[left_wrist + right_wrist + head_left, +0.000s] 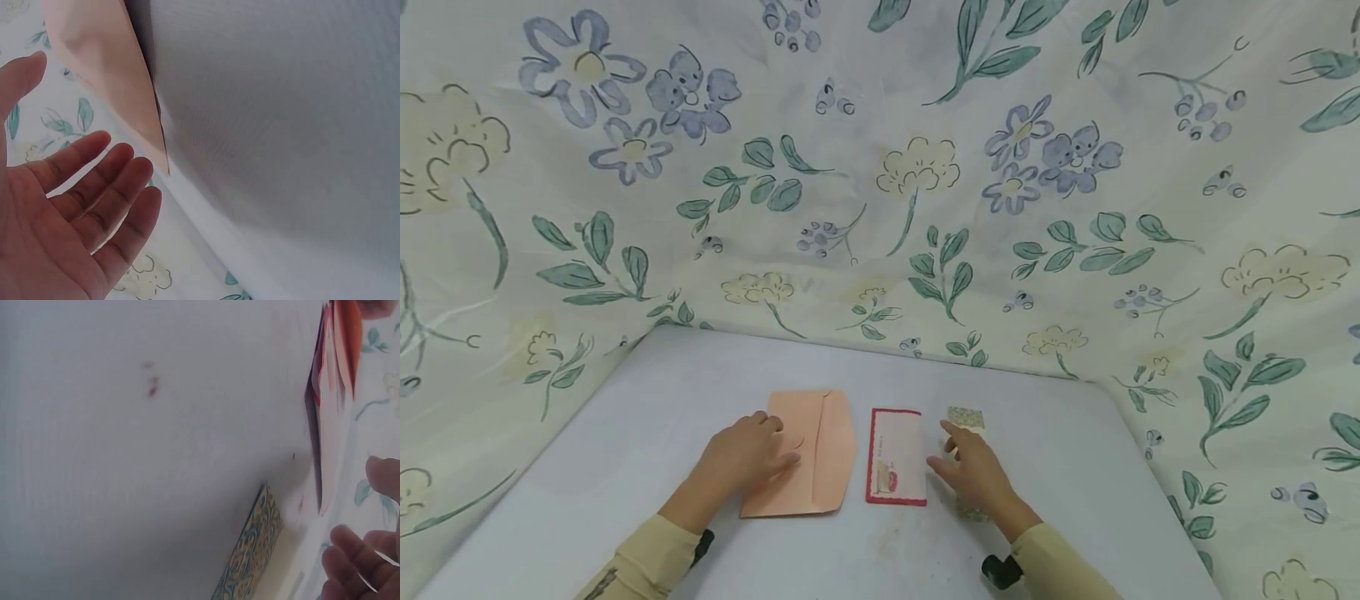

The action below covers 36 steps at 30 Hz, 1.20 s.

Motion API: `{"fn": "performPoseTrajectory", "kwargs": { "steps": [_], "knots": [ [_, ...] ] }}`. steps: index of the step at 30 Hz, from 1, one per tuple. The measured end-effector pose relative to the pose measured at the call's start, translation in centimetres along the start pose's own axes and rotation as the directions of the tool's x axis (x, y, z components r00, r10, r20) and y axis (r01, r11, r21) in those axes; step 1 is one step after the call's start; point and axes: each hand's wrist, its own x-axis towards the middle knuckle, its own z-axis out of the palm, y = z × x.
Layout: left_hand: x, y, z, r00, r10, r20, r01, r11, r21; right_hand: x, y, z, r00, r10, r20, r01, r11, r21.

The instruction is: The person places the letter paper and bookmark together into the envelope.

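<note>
A peach envelope (831, 450) lies on the white table with its flap opened out to the right. My left hand (745, 450) is over the envelope's left part, fingers relaxed and apart; in the left wrist view its palm faces the envelope's edge (119, 75) with nothing held. To the right lies a white card with a red border (898, 458) and a small picture near its bottom. My right hand (973, 469), fingers loosely spread, hovers beside the card over a gold-patterned strip (966, 417), hiding its middle. In the right wrist view the strip's patterned end (250, 550) shows.
The white table (700, 392) bears small reddish marks near its front. A floral cloth (850, 208) hangs behind it and along both sides. Dark wrist-worn devices (1002, 572) sit under the forearms, close to the tabletop.
</note>
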Motion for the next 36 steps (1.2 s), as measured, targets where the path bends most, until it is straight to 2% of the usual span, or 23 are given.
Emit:
{"fn": "performPoseTrajectory", "kwargs": {
  "steps": [7, 16, 24, 32, 36],
  "knots": [
    [0.1, 0.5, 0.5, 0.999, 0.015, -0.043, -0.016, 1.0, -0.024, 0.2, -0.6, 1.1, 1.0, 0.001, 0.017, -0.001, 1.0, -0.003],
    [0.0, 1.1, 0.6, 0.999, 0.022, -0.039, -0.023, 1.0, -0.018, 0.0, -1.2, 1.6, 0.999, -0.049, 0.015, 0.049, 0.999, -0.017],
    [0.2, 1.4, 1.0, 0.995, 0.047, -0.092, -0.046, 0.999, 0.008, -0.2, -1.6, 1.9, 0.998, -0.056, 0.029, 0.057, 0.998, -0.007],
    [0.1, 2.1, 1.2, 0.994, 0.022, -0.11, -0.023, 1.0, -0.008, 0.0, -1.9, 2.3, 0.997, -0.07, 0.033, 0.071, 0.997, -0.022],
    [0.0, 2.3, 1.5, 0.992, 0.002, -0.124, -0.008, 0.999, -0.048, 0.0, -2.1, 2.5, 0.996, -0.079, 0.039, 0.08, 0.996, -0.023]
  ]
}}
